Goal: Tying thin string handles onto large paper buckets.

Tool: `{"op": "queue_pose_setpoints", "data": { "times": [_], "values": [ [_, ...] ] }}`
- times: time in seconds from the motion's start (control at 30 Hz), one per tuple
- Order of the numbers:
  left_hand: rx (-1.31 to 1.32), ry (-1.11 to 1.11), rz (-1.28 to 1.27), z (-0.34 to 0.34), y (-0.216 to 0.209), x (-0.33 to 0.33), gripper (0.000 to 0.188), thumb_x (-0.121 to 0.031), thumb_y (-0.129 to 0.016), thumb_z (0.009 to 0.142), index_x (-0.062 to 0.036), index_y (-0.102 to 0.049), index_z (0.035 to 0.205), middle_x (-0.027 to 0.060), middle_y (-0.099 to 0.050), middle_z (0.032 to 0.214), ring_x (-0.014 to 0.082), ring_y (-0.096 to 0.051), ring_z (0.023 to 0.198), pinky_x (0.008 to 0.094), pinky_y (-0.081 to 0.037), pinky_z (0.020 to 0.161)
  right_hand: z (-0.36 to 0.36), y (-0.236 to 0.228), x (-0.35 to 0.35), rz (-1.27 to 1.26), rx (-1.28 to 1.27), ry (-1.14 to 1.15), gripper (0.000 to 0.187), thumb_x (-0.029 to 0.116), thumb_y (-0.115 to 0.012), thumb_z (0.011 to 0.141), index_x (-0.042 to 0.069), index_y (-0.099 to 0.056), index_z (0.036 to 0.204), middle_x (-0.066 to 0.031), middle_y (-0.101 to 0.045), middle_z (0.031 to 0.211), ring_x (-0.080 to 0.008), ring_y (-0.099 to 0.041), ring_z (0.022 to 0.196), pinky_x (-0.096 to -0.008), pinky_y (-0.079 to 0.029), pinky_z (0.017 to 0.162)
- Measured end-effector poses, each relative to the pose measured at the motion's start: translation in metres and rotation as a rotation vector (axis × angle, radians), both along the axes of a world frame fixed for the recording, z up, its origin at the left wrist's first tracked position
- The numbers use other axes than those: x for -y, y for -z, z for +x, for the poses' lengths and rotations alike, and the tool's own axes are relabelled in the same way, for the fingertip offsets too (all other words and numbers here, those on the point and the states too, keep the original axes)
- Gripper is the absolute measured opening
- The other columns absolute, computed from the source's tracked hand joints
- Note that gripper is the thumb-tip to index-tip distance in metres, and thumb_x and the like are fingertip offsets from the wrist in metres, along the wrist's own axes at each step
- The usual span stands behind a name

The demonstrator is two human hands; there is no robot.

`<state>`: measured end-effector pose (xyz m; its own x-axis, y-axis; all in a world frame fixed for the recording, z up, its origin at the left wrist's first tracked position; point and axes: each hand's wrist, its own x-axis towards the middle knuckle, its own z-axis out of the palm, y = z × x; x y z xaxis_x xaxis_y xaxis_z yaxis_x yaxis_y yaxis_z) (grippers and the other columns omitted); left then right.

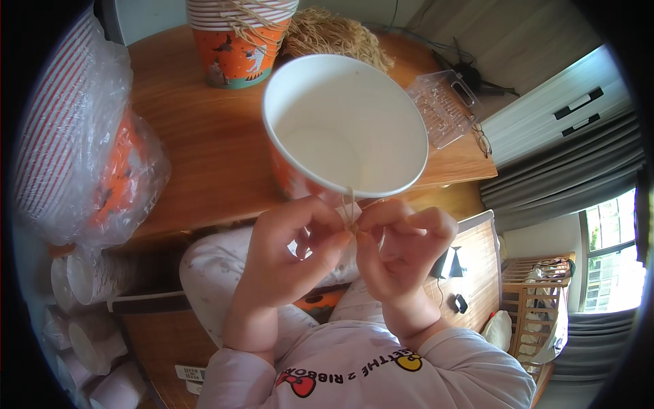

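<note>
A large paper bucket [388, 129], white inside and orange outside, stands at the table's near edge with its open mouth tilted toward me. A thin tan string [348, 201] hangs over the near rim. My left hand [289, 249] pinches the string just below the rim between thumb and forefinger. Beside it, my right hand [403, 249] is closed in a pinch on the same string, its fingertips touching those of the left. Whether the string passes through a hole in the bucket, I cannot tell; the fingers cover its lower part.
Behind the bucket stand stacked orange buckets [238, 51] with strings draped over them and a tan string bundle [334, 37]. A clear plastic tray [443, 105] and glasses [482, 138] lie right on the wooden table [184, 129]. Plastic-wrapped buckets [75, 136] rise at left.
</note>
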<state>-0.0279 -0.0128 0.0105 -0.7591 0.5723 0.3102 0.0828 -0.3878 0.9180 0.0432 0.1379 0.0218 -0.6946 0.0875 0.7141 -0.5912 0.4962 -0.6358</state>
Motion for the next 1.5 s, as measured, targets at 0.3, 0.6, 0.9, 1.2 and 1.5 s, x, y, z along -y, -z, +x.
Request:
{"op": "queue_pose_setpoints", "data": {
  "times": [0.3,0.6,0.9,1.2,1.5],
  "values": [
    [0.09,-0.079,0.092,0.005,-0.005,-0.007,0.011,-0.007,-0.071,0.082,-0.0029,-0.065,0.091,-0.0011,-0.063,0.076,0.0033,-0.056,0.066,0.0188,-0.041,0.055,0.002,-0.002,-0.001,-0.068,0.057,-0.055,0.055,-0.014,-0.064,0.081,0.011,-0.025,0.11,-0.0132,-0.062,0.093,-0.0137,-0.057,0.073,-0.022,-0.045,0.059],
    [0.154,-0.019,0.167,0.005,0.001,-0.005,0.005,-0.004,-0.069,0.087,-0.0013,-0.065,0.088,-0.0017,-0.064,0.078,0.0019,-0.055,0.067,0.0189,-0.042,0.058,0.005,-0.002,0.0,-0.161,0.095,-0.111,0.055,-0.013,-0.064,0.081,0.008,-0.026,0.116,-0.0138,-0.062,0.095,-0.0166,-0.062,0.081,-0.0245,-0.047,0.066],
    [0.216,0.013,0.233,0.006,-0.001,-0.006,0.005,-0.004,-0.068,0.088,-0.0013,-0.065,0.089,0.0009,-0.067,0.084,0.0033,-0.056,0.071,0.0194,-0.044,0.064,0.004,-0.007,0.002,-0.198,0.144,-0.111,0.058,-0.009,-0.07,0.079,0.01,-0.031,0.117,-0.0114,-0.064,0.096,-0.0168,-0.065,0.088,-0.0252,-0.046,0.07],
    [0.276,0.144,0.317,0.002,0.005,-0.005,0.006,-0.002,-0.066,0.09,0.0002,-0.062,0.093,0.0014,-0.065,0.089,0.0044,-0.057,0.078,0.0197,-0.045,0.07,0.003,-0.006,0.006,-0.306,0.169,-0.131,0.056,-0.009,-0.07,0.079,0.01,-0.031,0.115,-0.0091,-0.063,0.091,-0.0143,-0.062,0.084,-0.0241,-0.044,0.069],
    [0.417,0.138,0.333,0.005,-0.005,-0.013,0.019,-0.014,-0.067,0.089,0.0018,-0.06,0.097,0.0009,-0.062,0.076,0.0013,-0.044,0.053,0.018,-0.032,0.048,0.002,-0.006,0.004,-0.35,0.181,-0.218,0.049,-0.01,-0.061,0.081,0.008,-0.031,0.115,-0.009,-0.059,0.092,-0.0132,-0.059,0.084,-0.0251,-0.045,0.072]
  ]
}}
